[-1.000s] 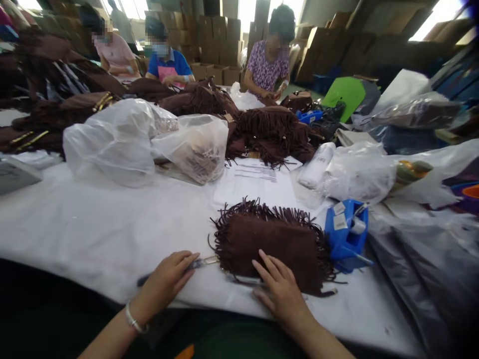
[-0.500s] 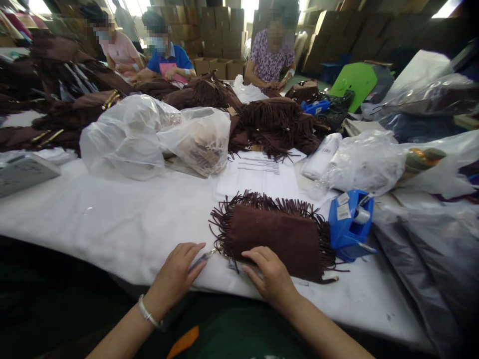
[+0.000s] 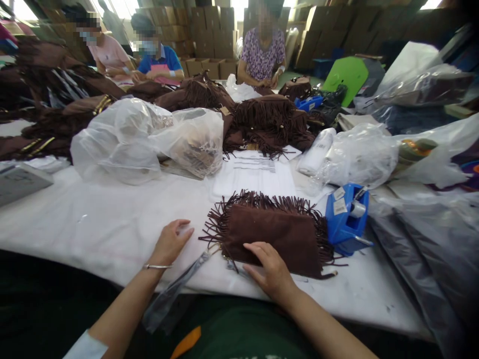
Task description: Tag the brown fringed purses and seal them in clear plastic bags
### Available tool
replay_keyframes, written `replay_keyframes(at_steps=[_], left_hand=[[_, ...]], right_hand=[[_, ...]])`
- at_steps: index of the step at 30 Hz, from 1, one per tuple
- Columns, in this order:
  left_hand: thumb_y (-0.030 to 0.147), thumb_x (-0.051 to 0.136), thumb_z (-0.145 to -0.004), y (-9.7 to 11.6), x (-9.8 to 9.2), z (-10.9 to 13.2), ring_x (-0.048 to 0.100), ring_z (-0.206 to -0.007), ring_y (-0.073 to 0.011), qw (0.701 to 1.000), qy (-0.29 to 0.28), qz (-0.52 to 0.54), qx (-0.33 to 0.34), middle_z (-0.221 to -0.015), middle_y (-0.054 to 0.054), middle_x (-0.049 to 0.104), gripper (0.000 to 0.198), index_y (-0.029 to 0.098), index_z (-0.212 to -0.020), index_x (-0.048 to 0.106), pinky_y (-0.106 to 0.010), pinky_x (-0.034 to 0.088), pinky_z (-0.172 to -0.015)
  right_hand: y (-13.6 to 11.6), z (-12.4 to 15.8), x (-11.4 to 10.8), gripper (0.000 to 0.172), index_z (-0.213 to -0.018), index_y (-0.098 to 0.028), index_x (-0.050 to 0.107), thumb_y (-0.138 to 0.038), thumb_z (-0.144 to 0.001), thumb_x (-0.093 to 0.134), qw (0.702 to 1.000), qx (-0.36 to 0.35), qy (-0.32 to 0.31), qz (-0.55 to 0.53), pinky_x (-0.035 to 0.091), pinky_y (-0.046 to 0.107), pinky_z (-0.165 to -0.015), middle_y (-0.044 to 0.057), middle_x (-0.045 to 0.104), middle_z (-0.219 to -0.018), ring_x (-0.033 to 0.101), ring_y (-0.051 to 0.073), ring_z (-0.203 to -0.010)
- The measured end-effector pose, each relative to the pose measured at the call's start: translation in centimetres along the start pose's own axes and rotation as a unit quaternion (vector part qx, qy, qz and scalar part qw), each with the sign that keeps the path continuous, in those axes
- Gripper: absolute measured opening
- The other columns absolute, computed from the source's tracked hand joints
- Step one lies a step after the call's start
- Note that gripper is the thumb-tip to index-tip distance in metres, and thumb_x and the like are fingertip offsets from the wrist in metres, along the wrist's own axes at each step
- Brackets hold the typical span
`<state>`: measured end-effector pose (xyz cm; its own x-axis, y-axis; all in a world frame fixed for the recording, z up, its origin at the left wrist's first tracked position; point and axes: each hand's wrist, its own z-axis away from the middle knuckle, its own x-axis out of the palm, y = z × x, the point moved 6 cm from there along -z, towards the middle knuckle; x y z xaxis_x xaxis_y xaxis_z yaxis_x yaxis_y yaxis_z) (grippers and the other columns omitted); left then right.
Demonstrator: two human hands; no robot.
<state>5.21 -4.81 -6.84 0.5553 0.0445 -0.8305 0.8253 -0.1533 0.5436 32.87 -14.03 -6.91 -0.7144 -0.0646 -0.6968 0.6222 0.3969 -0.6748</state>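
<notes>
A brown fringed bag [image 3: 275, 232] lies flat on the white-covered table, its fringe spread along the far edge and both sides. My right hand [image 3: 267, 269] rests on its near left corner, fingers stretched and slightly curved, gripping nothing. To the left of the bag, my left hand [image 3: 174, 242] is just over the table cover, thumb and fingers apart with nothing between them. A strap in a clear plastic sleeve [image 3: 175, 284] runs from a gold-coloured fitting at the bag's left corner and hangs over the table's front edge, beside my left forearm.
A blue tape dispenser [image 3: 346, 219] stands against the bag's right side. Behind lie white printed sheets [image 3: 254, 174], clear plastic bags [image 3: 119, 142] and a heap of brown fringed bags [image 3: 265, 117]. Grey plastic-wrapped material [image 3: 415, 259] covers the right side. Several people work across the table.
My left hand has let go of the plastic-sleeved strap and moved up and left, its fingers opening. My right hand stays at the bag's corner. The view has shifted slightly.
</notes>
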Motion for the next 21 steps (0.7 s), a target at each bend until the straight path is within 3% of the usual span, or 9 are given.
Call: replay_keyframes(at_steps=[3,6,9,11,14,17,19,21], left_hand=[[0.053,0.051,-0.081,-1.3,-0.8,3.6,0.056,-0.096,-0.0291,0.999,0.029,-0.028,-0.037,-0.104,-0.013,0.061,0.045,0.014,-0.104,0.057,-0.044,0.047,-0.083],[0.052,0.05,-0.085,0.3,0.5,7.7,0.056,-0.085,-0.0244,0.998,-0.059,-0.013,-0.033,-0.089,-0.008,0.062,0.036,0.018,-0.093,0.059,-0.038,0.045,-0.081],[0.047,0.051,-0.086,2.5,1.8,10.0,0.056,-0.079,-0.0217,0.988,-0.142,-0.011,-0.056,-0.082,-0.005,0.06,0.029,0.019,-0.081,0.056,-0.033,0.043,-0.075],[0.043,0.051,-0.086,3.6,2.4,10.4,0.056,-0.073,-0.0197,0.979,-0.185,-0.021,-0.083,-0.077,-0.003,0.06,0.026,0.019,-0.076,0.054,-0.03,0.041,-0.069],[0.042,0.05,-0.086,4.5,2.7,10.0,0.056,-0.067,-0.0181,0.97,-0.208,-0.052,-0.111,-0.071,-0.001,0.06,0.023,0.02,-0.086,0.054,-0.027,0.035,-0.061],[0.046,0.05,-0.084,4.9,2.8,9.3,0.056,-0.066,-0.0191,0.966,-0.203,-0.087,-0.131,-0.068,-0.001,0.06,0.027,0.02,-0.092,0.055,-0.026,0.029,-0.057],[0.046,0.052,-0.081,5.1,3.1,8.9,0.056,-0.064,-0.0189,0.963,-0.216,-0.083,-0.137,-0.067,-0.002,0.06,0.026,0.02,-0.083,0.056,-0.026,0.027,-0.057],[0.047,0.056,-0.077,5.1,3.5,8.5,0.054,-0.062,-0.0182,0.961,-0.234,-0.063,-0.137,-0.064,-0.001,0.06,0.028,0.02,-0.072,0.057,-0.026,0.026,-0.055]], right_hand=[[-1.3,0.2,1.2,0.05,-0.131,-0.023,0.043,-0.029,-0.085,0.061,0.995,-0.046,-0.049,0.075,0.04,0.04,-0.09,0.008,0.055,-0.118,0.049,0.024,-0.105],[-1.5,0.1,2.2,0.039,-0.126,-0.021,0.048,-0.019,-0.088,0.055,0.988,-0.053,-0.069,0.13,0.04,0.037,-0.085,0.007,0.059,-0.111,0.05,0.023,-0.097],[-1.5,-0.3,2.3,0.023,-0.112,-0.02,0.056,-0.018,-0.089,0.052,0.983,-0.034,-0.08,0.163,0.04,0.035,-0.081,0.006,0.06,-0.101,0.05,0.022,-0.092],[-1.8,-0.7,2.2,0.016,-0.102,-0.02,0.059,-0.028,-0.088,0.055,0.981,-0.014,-0.085,0.176,0.04,0.035,-0.079,0.006,0.059,-0.095,0.05,0.023,-0.089],[-2.7,-1.5,2.3,0.027,-0.093,-0.018,0.059,-0.044,-0.083,0.06,0.978,0.026,-0.075,0.195,0.041,0.036,-0.077,0.008,0.058,-0.091,0.05,0.025,-0.088],[-3.2,-2.5,2.8,0.017,-0.088,-0.017,0.06,-0.033,-0.083,0.06,0.98,0.069,-0.065,0.175,0.041,0.036,-0.076,0.01,0.059,-0.091,0.051,0.026,-0.089],[-2.9,-3.3,2.9,0.006,-0.081,-0.017,0.061,-0.022,-0.081,0.058,0.986,0.115,-0.069,0.097,0.04,0.035,-0.075,0.011,0.061,-0.089,0.053,0.025,-0.089],[-2.1,-4.5,2.7,0.006,-0.07,-0.017,0.062,-0.019,-0.076,0.061,0.984,0.156,-0.09,0.01,0.041,0.033,-0.07,0.008,0.064,-0.078,0.057,0.023,-0.079]])
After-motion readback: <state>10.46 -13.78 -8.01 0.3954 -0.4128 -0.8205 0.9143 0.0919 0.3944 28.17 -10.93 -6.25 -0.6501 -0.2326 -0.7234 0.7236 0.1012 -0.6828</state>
